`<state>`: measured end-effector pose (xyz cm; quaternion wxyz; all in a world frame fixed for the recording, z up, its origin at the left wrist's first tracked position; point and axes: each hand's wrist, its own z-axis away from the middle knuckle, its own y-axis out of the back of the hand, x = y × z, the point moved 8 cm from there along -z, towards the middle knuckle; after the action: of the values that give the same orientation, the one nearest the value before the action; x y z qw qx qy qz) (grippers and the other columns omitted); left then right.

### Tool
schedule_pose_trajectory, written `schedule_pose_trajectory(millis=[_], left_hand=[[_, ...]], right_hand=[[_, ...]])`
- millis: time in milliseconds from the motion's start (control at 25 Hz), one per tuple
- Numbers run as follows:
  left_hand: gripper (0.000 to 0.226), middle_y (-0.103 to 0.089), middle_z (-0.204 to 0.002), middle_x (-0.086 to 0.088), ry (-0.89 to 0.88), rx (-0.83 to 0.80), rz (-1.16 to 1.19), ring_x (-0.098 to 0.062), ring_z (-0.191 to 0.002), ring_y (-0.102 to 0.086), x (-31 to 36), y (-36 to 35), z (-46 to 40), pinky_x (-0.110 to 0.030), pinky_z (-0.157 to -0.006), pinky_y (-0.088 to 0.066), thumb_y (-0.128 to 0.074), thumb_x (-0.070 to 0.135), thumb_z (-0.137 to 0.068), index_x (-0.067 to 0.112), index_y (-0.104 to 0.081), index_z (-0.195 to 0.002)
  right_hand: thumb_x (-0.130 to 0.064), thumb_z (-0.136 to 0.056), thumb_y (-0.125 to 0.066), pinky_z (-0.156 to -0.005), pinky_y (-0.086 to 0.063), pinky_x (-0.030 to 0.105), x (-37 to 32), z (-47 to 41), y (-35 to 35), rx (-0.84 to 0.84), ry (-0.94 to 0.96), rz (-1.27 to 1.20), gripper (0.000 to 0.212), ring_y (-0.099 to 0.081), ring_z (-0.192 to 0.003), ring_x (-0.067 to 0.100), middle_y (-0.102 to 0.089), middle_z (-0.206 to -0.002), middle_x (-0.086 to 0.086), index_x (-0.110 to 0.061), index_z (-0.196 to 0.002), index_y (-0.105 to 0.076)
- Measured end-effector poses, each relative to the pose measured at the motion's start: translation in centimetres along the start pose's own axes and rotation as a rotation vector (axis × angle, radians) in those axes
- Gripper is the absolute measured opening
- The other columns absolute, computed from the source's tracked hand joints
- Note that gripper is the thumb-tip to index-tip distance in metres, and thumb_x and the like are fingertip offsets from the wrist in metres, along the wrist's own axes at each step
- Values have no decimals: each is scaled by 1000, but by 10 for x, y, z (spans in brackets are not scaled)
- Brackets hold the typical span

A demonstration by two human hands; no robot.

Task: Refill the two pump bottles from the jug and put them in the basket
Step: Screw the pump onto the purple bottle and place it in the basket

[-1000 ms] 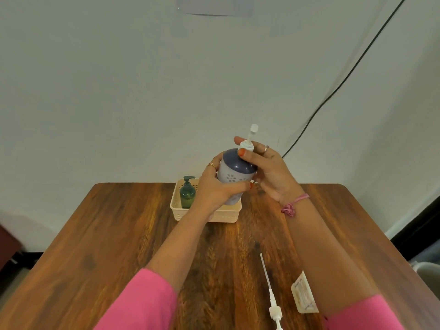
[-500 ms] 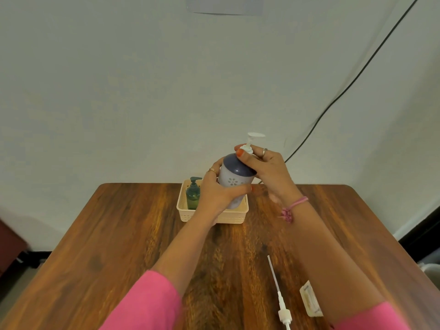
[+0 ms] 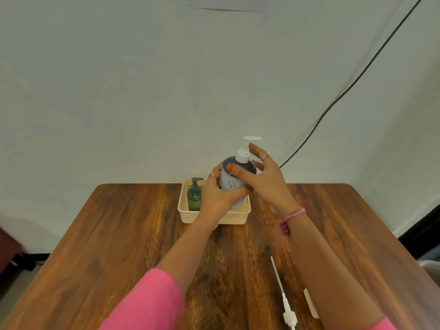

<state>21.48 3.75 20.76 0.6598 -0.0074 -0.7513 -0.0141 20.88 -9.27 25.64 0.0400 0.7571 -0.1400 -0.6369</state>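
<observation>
The left hand (image 3: pixel 217 198) wraps around the white-and-navy pump bottle (image 3: pixel 234 184), holding it upright in the right side of the cream plastic basket (image 3: pixel 234 219) at the far edge of the wooden table (image 3: pixel 119 234). The right hand (image 3: pixel 262 179) rests loosely against the bottle's shoulder, thumb on its front, fingers relaxed. A small green pump bottle (image 3: pixel 194 196) stands in the basket's left side. A loose white pump tube (image 3: pixel 282 294) lies near, on the right.

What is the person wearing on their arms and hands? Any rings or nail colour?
Both arms have bright pink sleeves pushed up, leaving the forearms bare. The right hand has a silver-looking ring, orange polish on the thumbnail, and a pink braided thread band with a knotted tassel at the wrist. The left hand wears a gold-coloured ring.
</observation>
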Motion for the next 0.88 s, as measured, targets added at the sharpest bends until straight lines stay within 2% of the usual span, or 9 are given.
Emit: schedule_pose_trajectory(millis=[120,200,280,360,440,520,600,760,880], left_hand=[[77,-55,-122,11,27,-9,-10,-11,-108,-55,-13,4,-8,-26,-85,-53,-84,23,-64,36,-43,-128],[76,-55,-122,11,16,-42,-30,-11,-109,-55,-18,3,-10,-23,-83,-54,-82,23,-66,36,-42,-129],[76,-54,-118,16,10,-73,-38,-6,-105,-55,-23,4,-12,-12,-74,-52,-82,23,-66,37,-40,-128],[80,-53,-120,17,26,-111,-71,-4,-105,-54,-34,7,-16,-9,-74,-50,-83,22,-66,34,-38,-131],[83,-52,-122,17,71,-153,-176,-1,-104,-52,-51,13,-18,-10,-79,-46,-85,21,-64,30,-38,-132],[78,-51,-127,10,194,-127,-308,-6,-109,-48,-80,27,-18,-20,-85,-43,-82,20,-68,24,-41,-134],[59,-54,-127,5,344,-76,-293,-12,-110,-52,-111,46,-11,-22,-82,-45,-76,22,-75,23,-49,-127],[30,-61,-113,4,484,6,-275,-3,-94,-55,-148,75,-3,-14,-65,-40,-67,25,-83,22,-59,-112],[29,-61,-110,3,519,41,-282,-7,-97,-56,-163,88,-6,-20,-76,-47,-64,24,-86,18,-61,-114]], right_hand=[[-34,-62,-87,-90,-47,16,15,3,-13,-95,5,105,90,-52,-115,9,-51,-131,-7,-25,-138,-39],[-29,-62,-88,-90,-45,17,22,4,-16,-8,53,133,83,-52,-113,10,-54,-126,-6,-25,-133,-44],[-28,-63,-87,-85,-44,10,29,0,-16,58,72,124,74,-53,-108,6,-56,-119,-12,-30,-125,-47],[-30,-63,-87,-78,-42,5,39,-8,-21,75,69,136,70,-53,-104,5,-55,-114,-16,-35,-121,-46],[-29,-65,-86,-83,-40,8,53,-19,-27,85,55,160,70,-53,-107,8,-55,-117,-12,-31,-122,-47],[-27,-66,-86,-88,-42,17,69,-32,-34,82,44,180,72,-52,-109,11,-56,-120,-5,-24,-126,-48],[-27,-64,-87,-87,-44,20,86,-45,-37,86,19,199,75,-53,-108,12,-57,-121,-3,-20,-127,-48],[-21,-64,-88,-89,-45,26,128,-72,-41,138,-93,197,77,-54,-113,22,-56,-127,6,-14,-128,-46],[-18,-64,-88,-91,-44,28,163,-86,-49,137,-168,250,80,-53,-117,25,-55,-130,10,-11,-130,-44]])
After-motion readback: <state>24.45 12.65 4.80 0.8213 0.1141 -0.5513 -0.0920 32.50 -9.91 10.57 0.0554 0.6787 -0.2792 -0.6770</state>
